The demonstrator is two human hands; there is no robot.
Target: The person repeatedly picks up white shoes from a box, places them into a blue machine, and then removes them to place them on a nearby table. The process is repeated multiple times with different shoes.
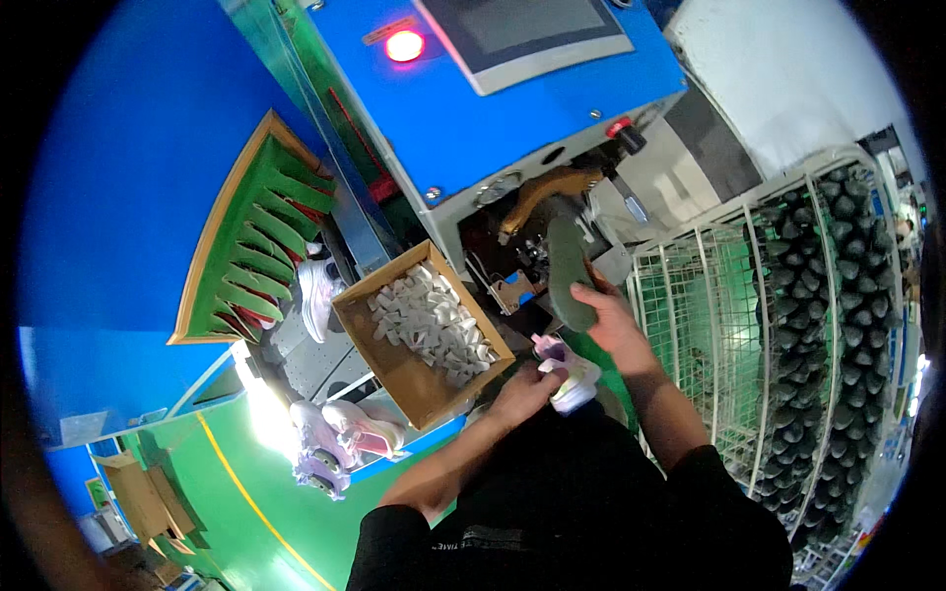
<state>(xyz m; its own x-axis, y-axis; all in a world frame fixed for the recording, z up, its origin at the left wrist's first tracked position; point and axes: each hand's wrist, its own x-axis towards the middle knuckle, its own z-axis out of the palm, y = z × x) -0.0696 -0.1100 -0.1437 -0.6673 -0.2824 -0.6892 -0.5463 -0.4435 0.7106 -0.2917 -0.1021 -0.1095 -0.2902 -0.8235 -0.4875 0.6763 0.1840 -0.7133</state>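
Observation:
In my right hand (611, 317) is a long grey-green insole (569, 268), gripped near its lower end with the thumb on its face. The insole's far end is up beside the opening in the front of a blue machine (493, 128). Lower down, my left hand (524, 396) is closed on a white and pink shoe (577, 386), close in front of my body. The shoe's opening faces up and its toe is partly hidden. Just left of that hand stands a cardboard box (419, 389) holding many small white curved pieces (434, 325).
A red lamp (404, 45) glows on the machine, near a red knob (623, 129). Left, green insoles (261, 258) stand in a tray. Pale shoes (360, 428) sit beside the cardboard box. At right, a white wire rack (705, 295) holds dark rounded pieces (843, 286).

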